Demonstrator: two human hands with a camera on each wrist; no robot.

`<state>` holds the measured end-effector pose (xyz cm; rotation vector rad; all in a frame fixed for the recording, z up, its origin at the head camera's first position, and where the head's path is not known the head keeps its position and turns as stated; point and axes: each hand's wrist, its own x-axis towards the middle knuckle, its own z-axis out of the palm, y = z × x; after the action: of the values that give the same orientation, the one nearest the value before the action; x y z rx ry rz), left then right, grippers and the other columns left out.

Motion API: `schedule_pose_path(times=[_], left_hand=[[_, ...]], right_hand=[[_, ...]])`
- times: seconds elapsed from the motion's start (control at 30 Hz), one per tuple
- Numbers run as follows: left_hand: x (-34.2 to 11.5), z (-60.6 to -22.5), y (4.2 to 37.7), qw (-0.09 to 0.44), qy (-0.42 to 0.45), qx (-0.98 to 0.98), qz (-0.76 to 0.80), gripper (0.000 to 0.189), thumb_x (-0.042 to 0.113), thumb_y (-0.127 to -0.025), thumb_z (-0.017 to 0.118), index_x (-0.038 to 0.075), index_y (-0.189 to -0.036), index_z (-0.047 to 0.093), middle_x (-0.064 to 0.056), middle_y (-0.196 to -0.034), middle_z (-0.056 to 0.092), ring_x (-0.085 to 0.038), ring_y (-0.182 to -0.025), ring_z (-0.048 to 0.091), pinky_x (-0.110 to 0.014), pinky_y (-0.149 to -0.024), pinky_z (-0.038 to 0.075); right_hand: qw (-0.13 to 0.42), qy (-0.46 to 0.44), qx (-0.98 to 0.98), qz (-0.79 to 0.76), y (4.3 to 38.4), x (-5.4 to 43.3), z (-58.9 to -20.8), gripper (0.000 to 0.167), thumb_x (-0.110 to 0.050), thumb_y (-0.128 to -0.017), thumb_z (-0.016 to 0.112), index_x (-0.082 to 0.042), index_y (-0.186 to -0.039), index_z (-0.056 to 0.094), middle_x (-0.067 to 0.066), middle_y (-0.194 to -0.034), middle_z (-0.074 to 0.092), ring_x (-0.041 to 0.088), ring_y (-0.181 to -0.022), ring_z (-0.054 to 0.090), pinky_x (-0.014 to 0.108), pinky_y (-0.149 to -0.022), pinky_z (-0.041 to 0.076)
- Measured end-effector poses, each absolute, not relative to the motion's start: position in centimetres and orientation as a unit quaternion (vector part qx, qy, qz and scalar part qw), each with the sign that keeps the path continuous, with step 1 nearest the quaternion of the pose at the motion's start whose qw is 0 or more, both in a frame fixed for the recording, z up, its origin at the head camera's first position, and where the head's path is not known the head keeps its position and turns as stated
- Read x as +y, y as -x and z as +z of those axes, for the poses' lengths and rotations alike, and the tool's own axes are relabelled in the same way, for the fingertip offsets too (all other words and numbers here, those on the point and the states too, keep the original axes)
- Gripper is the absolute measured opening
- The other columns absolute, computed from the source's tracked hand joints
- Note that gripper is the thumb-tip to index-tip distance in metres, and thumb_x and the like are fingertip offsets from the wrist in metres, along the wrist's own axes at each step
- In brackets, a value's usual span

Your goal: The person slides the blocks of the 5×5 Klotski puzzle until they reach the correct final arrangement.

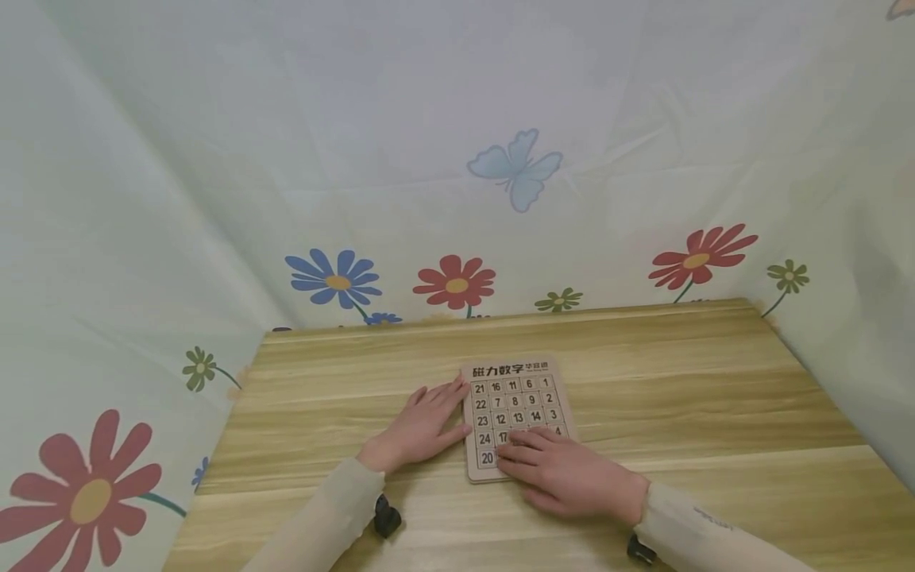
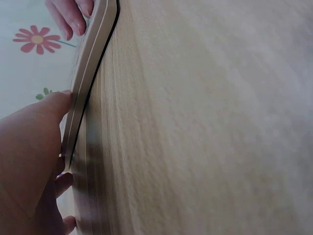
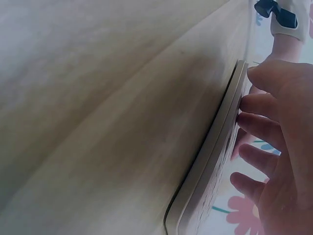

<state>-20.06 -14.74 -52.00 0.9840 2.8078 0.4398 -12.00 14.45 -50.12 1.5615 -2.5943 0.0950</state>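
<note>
A number sliding puzzle [image 1: 525, 401] lies flat on the wooden table, its square tiles printed with black numerals below a line of Chinese characters. My left hand [image 1: 422, 425] rests along its left side; in the left wrist view the thumb [image 2: 57, 104] touches the board's edge [image 2: 90, 63]. Over the lower right tiles lies my right hand [image 1: 572, 473], fingers extended to the left across them. It covers most of the bottom row and part of the row above. In the right wrist view its fingertips [image 3: 247, 120] are at the puzzle's face, fingers spread.
Wood-grain table [image 1: 343, 373] extends around the puzzle on all sides. A pale cloth backdrop [image 1: 400, 199] with printed flowers and a butterfly rises behind the table's back edge and along both sides. Dark wrist devices [image 1: 387, 516] sit at both sleeve cuffs.
</note>
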Motion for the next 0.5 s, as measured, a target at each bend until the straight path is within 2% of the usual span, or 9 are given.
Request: schedule_pose_path(times=[0.5], left_hand=[[-14.8,-52.3,20.2,0.067,-0.326,0.932,0.146,0.074,0.055,-0.108,0.045,0.012,-0.166,0.029,-0.007,-0.173,0.023,-0.031,-0.156,0.029,-0.064,-0.124,0.020]], right_hand=[[0.066,-0.505,-0.860,0.028,11.8,16.9,-50.0,0.048,-0.034,-0.102,0.064,-0.014,-0.146,0.062,0.004,-0.152,0.057,0.032,-0.142,0.052,0.054,-0.115,0.042]])
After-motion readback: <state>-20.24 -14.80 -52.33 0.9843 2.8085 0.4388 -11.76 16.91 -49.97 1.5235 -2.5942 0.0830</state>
